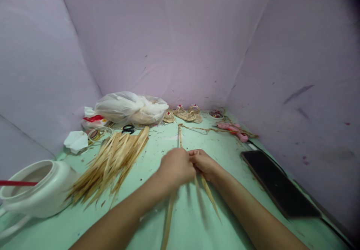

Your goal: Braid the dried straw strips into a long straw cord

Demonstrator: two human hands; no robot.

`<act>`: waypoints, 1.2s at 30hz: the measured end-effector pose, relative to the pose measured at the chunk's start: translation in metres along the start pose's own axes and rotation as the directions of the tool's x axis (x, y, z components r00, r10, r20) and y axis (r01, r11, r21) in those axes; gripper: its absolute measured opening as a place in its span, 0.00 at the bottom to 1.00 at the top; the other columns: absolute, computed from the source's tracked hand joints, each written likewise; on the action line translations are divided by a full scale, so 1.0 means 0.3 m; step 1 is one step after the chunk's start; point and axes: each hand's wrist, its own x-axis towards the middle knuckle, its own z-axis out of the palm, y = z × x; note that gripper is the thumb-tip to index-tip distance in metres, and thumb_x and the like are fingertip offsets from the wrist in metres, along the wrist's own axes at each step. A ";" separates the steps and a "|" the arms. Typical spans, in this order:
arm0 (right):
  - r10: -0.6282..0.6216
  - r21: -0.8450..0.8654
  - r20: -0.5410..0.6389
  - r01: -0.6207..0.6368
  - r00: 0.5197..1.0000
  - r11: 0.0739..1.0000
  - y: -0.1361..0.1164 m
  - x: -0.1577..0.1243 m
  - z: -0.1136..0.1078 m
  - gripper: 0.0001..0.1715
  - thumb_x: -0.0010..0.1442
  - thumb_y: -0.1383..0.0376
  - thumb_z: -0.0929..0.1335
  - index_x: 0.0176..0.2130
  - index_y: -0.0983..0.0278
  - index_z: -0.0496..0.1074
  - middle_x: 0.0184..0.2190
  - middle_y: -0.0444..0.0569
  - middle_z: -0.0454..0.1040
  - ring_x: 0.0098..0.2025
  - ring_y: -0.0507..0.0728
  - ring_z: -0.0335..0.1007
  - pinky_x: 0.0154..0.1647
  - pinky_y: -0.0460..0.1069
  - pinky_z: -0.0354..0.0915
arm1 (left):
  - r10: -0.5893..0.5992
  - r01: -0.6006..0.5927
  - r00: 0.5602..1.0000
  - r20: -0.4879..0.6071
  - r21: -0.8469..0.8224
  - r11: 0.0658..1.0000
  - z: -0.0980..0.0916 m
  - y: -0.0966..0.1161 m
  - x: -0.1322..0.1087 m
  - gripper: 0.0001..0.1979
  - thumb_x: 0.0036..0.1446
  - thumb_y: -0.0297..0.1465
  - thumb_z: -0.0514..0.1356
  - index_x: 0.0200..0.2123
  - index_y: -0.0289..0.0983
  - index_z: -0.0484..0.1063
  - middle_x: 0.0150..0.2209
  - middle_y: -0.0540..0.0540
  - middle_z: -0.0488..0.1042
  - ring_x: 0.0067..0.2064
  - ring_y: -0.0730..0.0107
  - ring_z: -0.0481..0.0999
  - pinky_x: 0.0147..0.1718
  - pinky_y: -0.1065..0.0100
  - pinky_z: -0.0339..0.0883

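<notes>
Both of my hands are together over the middle of the green table, closed on a braid (180, 136) of dry, straw-coloured leaf strips. My left hand (177, 167) is slightly blurred, its fingers curled and mostly hidden. Beside it, my right hand (204, 163) pinches the strips near the braid's lower end. Loose strips (210, 195) hang below the hands toward me. Beyond the hands the braid runs away from me, then bends right as a thin braided cord (202, 129). To the left lies a fanned pile of dry leaf strips (112, 163).
A white pot (60, 184) stands at left. Behind the pile are black-handled scissors (128, 129) and a white plastic bag (129, 107). Small woven pieces (185, 114) with red beads sit at the back. On the right are a pink glue gun (234, 130) and a dark phone (277, 182).
</notes>
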 end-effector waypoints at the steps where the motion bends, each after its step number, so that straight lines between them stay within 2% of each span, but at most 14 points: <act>1: 0.003 -0.013 0.014 -0.003 1.000 1.000 -0.001 0.001 -0.003 0.03 0.37 0.70 0.64 0.15 0.67 0.64 0.07 0.37 0.58 0.10 0.43 0.42 0.11 0.42 0.38 | -0.011 0.008 0.997 -0.074 -0.041 0.999 -0.027 -0.015 0.021 0.08 0.42 0.28 0.55 0.25 0.32 0.73 0.24 0.41 0.73 0.29 0.67 0.71 0.27 0.72 0.59; 2: 0.007 -0.022 0.026 -0.006 1.000 1.000 -0.001 0.003 -0.006 0.04 0.38 0.69 0.64 0.16 0.67 0.64 0.07 0.37 0.56 0.09 0.42 0.40 0.11 0.42 0.35 | -0.060 0.045 0.992 -0.114 -0.129 0.991 -0.047 -0.031 0.041 0.08 0.42 0.28 0.55 0.26 0.32 0.72 0.22 0.43 0.71 0.25 0.70 0.70 0.24 0.73 0.58; 3: 0.009 -0.025 0.037 -0.008 0.999 1.000 -0.002 0.004 -0.007 0.05 0.39 0.68 0.65 0.16 0.67 0.64 0.07 0.36 0.56 0.09 0.42 0.39 0.11 0.42 0.34 | -0.133 0.114 0.989 -0.064 -0.246 0.963 -0.060 -0.046 0.060 0.08 0.43 0.28 0.55 0.26 0.31 0.72 0.18 0.46 0.69 0.20 0.73 0.67 0.21 0.73 0.56; 5: 0.006 -0.022 0.051 -0.005 0.999 1.000 -0.001 0.005 -0.009 0.05 0.40 0.67 0.66 0.18 0.67 0.64 0.08 0.37 0.58 0.10 0.43 0.42 0.11 0.42 0.36 | -0.186 0.248 0.966 0.177 -0.460 0.852 -0.059 -0.073 0.088 0.07 0.45 0.27 0.54 0.26 0.31 0.70 0.15 0.49 0.65 0.16 0.76 0.63 0.16 0.74 0.53; 7: -0.023 -0.015 0.076 0.024 0.997 1.000 0.001 0.007 -0.012 0.05 0.40 0.67 0.67 0.19 0.67 0.65 0.10 0.39 0.62 0.11 0.44 0.49 0.12 0.41 0.39 | -0.121 0.363 0.905 0.408 -0.593 0.719 -0.036 -0.092 0.104 0.07 0.48 0.28 0.53 0.24 0.30 0.68 0.15 0.49 0.65 0.15 0.77 0.63 0.15 0.75 0.52; 9: -0.065 -0.031 0.113 0.068 0.992 0.997 0.003 0.009 -0.017 0.05 0.40 0.67 0.68 0.21 0.68 0.67 0.13 0.41 0.65 0.14 0.45 0.55 0.13 0.41 0.44 | -0.042 0.405 0.869 0.493 -0.660 0.633 -0.008 -0.104 0.111 0.08 0.49 0.28 0.53 0.22 0.30 0.67 0.15 0.49 0.65 0.15 0.78 0.63 0.15 0.76 0.54; 11: -0.119 -0.098 0.143 0.134 0.983 0.986 0.005 0.013 -0.023 0.05 0.41 0.67 0.67 0.21 0.68 0.68 0.15 0.42 0.67 0.16 0.45 0.57 0.17 0.41 0.50 | -0.031 0.378 0.883 0.468 -0.671 0.637 0.012 -0.109 0.114 0.08 0.49 0.28 0.53 0.21 0.30 0.67 0.14 0.49 0.64 0.14 0.79 0.62 0.14 0.76 0.54; 14: -0.225 -0.316 0.147 0.261 0.963 0.912 0.012 0.018 -0.025 0.05 0.44 0.68 0.65 0.21 0.69 0.68 0.17 0.44 0.69 0.20 0.47 0.59 0.21 0.42 0.54 | -0.105 0.302 0.930 0.353 -0.568 0.766 0.032 -0.108 0.116 0.09 0.47 0.27 0.53 0.18 0.30 0.65 0.11 0.50 0.62 0.12 0.77 0.60 0.14 0.74 0.55; 18: -0.420 -0.718 0.074 0.341 0.904 0.607 0.021 0.003 -0.013 0.08 0.45 0.70 0.63 0.24 0.67 0.72 0.21 0.48 0.73 0.23 0.50 0.63 0.23 0.44 0.53 | -0.182 0.224 0.970 0.164 -0.290 0.931 0.057 -0.109 0.121 0.06 0.41 0.26 0.54 0.16 0.32 0.63 0.11 0.50 0.60 0.15 0.74 0.62 0.16 0.73 0.52; 20: -0.475 -0.832 0.058 0.306 0.878 0.463 0.015 -0.014 -0.006 0.11 0.45 0.70 0.63 0.25 0.65 0.74 0.23 0.50 0.75 0.25 0.52 0.65 0.24 0.45 0.53 | -0.109 0.112 0.994 0.022 -0.156 0.981 0.066 -0.114 0.122 0.06 0.38 0.27 0.56 0.14 0.33 0.63 0.11 0.52 0.56 0.17 0.76 0.60 0.17 0.74 0.48; 22: -0.472 -0.887 0.022 0.236 0.881 0.398 0.001 -0.032 -0.003 0.11 0.45 0.69 0.63 0.26 0.65 0.75 0.24 0.52 0.75 0.26 0.53 0.66 0.25 0.46 0.52 | -0.021 0.014 0.998 -0.059 -0.104 0.994 0.071 -0.119 0.122 0.07 0.36 0.27 0.56 0.12 0.33 0.62 0.12 0.53 0.52 0.19 0.78 0.56 0.17 0.74 0.44; 29: -0.385 -0.935 -0.123 0.023 0.915 0.353 -0.047 -0.104 0.029 0.09 0.45 0.67 0.64 0.24 0.65 0.75 0.24 0.56 0.75 0.27 0.57 0.69 0.23 0.47 0.49 | -0.042 0.038 0.999 -0.012 -0.251 0.967 0.080 -0.107 0.119 0.04 0.33 0.24 0.52 0.12 0.33 0.63 0.11 0.53 0.54 0.18 0.77 0.57 0.17 0.74 0.45; 33: -0.383 -0.970 -0.062 0.035 0.922 0.240 -0.030 -0.144 0.095 0.12 0.49 0.68 0.63 0.28 0.66 0.75 0.28 0.59 0.76 0.29 0.61 0.70 0.24 0.49 0.51 | -0.138 0.174 0.983 0.122 -0.367 0.914 0.062 -0.092 0.111 0.06 0.35 0.24 0.49 0.11 0.35 0.60 0.07 0.52 0.53 0.13 0.75 0.56 0.14 0.73 0.46; 36: -0.359 -0.980 -0.017 0.056 0.933 0.193 -0.009 -0.161 0.137 0.13 0.49 0.71 0.62 0.32 0.67 0.75 0.29 0.60 0.75 0.30 0.62 0.71 0.26 0.49 0.52 | -0.084 0.151 0.981 0.175 -0.418 0.896 0.041 -0.098 0.110 0.06 0.36 0.23 0.49 0.13 0.33 0.63 0.06 0.53 0.52 0.12 0.77 0.53 0.13 0.73 0.46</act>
